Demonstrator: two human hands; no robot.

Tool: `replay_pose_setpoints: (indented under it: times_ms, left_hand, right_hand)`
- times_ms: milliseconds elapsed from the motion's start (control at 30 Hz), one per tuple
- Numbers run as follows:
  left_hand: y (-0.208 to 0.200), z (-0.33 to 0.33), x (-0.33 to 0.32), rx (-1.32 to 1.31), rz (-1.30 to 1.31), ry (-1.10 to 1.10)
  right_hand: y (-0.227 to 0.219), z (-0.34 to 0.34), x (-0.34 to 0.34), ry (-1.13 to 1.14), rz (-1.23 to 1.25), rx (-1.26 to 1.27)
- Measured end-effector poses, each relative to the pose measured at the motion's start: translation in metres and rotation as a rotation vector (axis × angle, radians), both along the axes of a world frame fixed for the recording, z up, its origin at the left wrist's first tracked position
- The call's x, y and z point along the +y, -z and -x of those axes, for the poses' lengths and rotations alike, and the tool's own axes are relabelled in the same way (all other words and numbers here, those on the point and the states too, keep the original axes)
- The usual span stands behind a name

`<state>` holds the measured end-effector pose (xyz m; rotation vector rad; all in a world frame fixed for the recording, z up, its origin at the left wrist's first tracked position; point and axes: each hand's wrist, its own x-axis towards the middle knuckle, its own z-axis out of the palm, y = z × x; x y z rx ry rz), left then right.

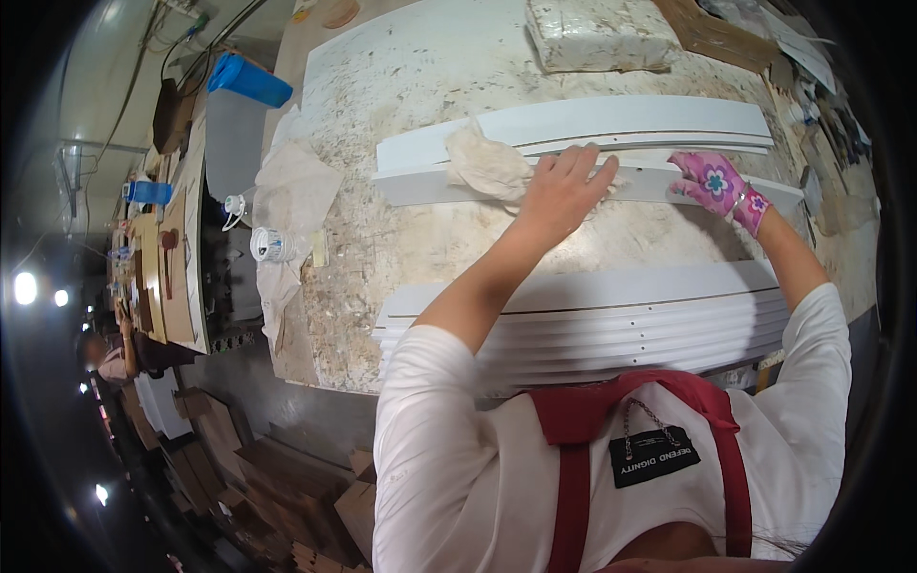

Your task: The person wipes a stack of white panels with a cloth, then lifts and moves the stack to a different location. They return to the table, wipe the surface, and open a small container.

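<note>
A long white board point(411, 187) lies across the worktable, its narrow edge turned up toward me. My left hand point(564, 191), bare, presses a crumpled cream cloth point(485, 164) against this board, fingers stretched over its far side. Most of the cloth bulges out to the left of the hand; the part under the palm is hidden. Near the board's right end, my right hand point(718, 183) grips it, wearing a pink flowered glove. Just behind lies another white board point(630, 116) with a dark groove. Closer to my body rests a stack of several similar white boards point(592, 325).
The paint-stained worktable point(363, 239) has a wrapped white block point(600, 36) at the far side. On its left edge are a white plastic container point(269, 245) and a translucent sheet point(304, 186). Cardboard boxes point(291, 482) stand on the floor at left. Another person point(124, 358) is farther left.
</note>
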<state>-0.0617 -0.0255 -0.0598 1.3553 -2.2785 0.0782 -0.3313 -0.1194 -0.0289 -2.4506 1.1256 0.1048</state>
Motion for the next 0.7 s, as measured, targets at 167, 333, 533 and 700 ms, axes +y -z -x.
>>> replay_pose_setpoints:
  times_ms: [167,333,533,700]
  left_hand:
    - [0.017,-0.044,-0.009,-0.218,0.040,-0.155]
    - [0.015,-0.222,0.036,0.615,-0.192,-0.761]
    - [-0.068,-0.308,0.048,0.283,-0.047,-0.890]
    - [-0.095,-0.157,-0.006,0.234,-0.370,-0.575]
  right_hand:
    - [0.014,0.008,-0.016,-0.091,0.020,-0.007]
    - [-0.005,0.009,-0.023,0.141,-0.420,-0.063]
    - [0.010,0.016,-0.033,-0.034,-0.367,0.033]
    - [-0.013,0.018,0.049,-0.209,-0.193,0.066]
